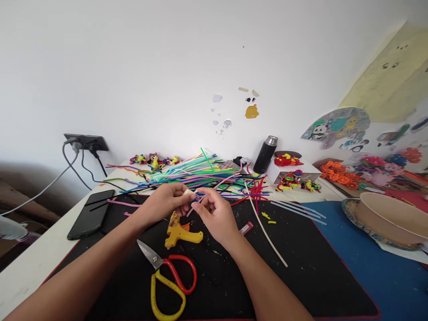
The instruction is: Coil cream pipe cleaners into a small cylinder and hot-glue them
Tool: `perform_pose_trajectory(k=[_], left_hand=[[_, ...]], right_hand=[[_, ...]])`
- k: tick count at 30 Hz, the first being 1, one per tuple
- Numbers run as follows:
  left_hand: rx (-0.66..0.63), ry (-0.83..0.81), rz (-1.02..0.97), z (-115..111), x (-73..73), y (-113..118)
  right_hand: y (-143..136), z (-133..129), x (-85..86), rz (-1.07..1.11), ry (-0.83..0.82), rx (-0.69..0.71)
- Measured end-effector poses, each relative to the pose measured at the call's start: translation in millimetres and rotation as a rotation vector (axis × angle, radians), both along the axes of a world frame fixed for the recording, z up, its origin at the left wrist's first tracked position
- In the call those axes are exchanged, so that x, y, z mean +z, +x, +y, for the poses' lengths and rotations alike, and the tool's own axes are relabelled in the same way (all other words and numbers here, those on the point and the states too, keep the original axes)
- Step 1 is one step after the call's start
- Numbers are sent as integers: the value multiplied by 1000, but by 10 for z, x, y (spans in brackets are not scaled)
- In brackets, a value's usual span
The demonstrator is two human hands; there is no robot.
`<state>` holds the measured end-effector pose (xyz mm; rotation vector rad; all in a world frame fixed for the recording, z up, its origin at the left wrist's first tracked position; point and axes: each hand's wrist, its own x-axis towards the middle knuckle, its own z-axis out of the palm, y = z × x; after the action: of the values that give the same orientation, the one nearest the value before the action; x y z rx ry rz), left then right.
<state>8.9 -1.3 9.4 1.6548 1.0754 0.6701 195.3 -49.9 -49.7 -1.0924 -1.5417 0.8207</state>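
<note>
My left hand (169,201) and my right hand (216,213) meet above a black mat (297,267), fingertips pinched together. Between them is a small pipe-cleaner piece (196,197) with blue, white and pink parts, largely covered by my fingers. Just under the hands lies a yellow hot glue gun (183,235), its front end partly hidden by my left hand. Closer to me, scissors (167,272) with one red and one yellow handle rest with their blades apart. A cream pipe cleaner (265,227) stretches across the mat on the right.
Many coloured pipe cleaners (190,171) are heaped by the wall. A phone (91,215) lies left. Behind stand a black flask (265,154) and a white box (292,171) bearing small pipe-cleaner figures. At right are a beige bowl (394,218) and clear glue sticks (301,210).
</note>
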Motion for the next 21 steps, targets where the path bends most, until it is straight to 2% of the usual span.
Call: perform_pose_trajectory(k=[7, 21], left_hand=[[17, -23, -20, -5, 18, 24], [3, -84, -158, 60, -96, -10]], right_hand=[[-12, -28, 30, -68, 7, -5], [-12, -45, 46, -123, 22, -6]])
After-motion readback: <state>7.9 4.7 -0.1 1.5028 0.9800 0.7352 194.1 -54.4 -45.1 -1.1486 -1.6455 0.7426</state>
